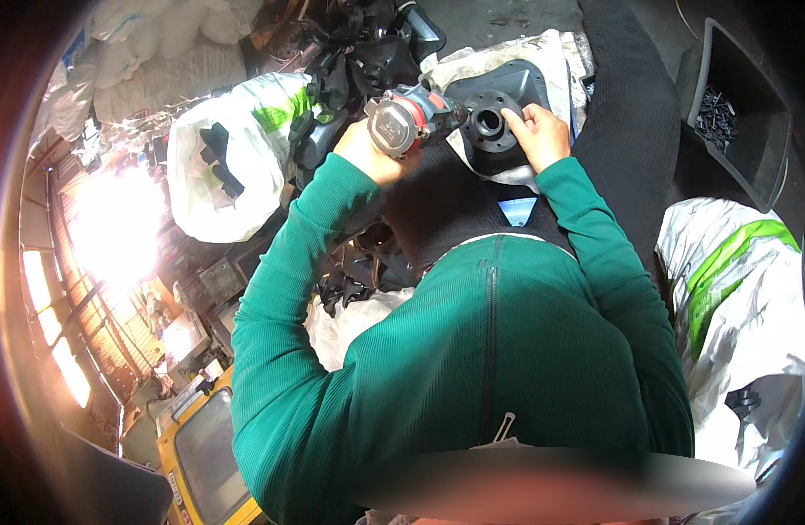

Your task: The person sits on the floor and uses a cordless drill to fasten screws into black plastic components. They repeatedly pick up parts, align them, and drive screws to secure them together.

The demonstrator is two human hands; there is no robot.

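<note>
A workshop: power drill, parts bin, white sacks

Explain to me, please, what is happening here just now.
A person in a green top uses both hands. The left hand grips a power drill, its nose toward a round black flange. The right hand touches the flange's rim. Whether the drill touches the flange, I cannot tell. White cloth lies beneath; a black bin of small dark pieces stands on the right.

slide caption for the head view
A drill in the left hand, right fingers on a black flange.
</note>
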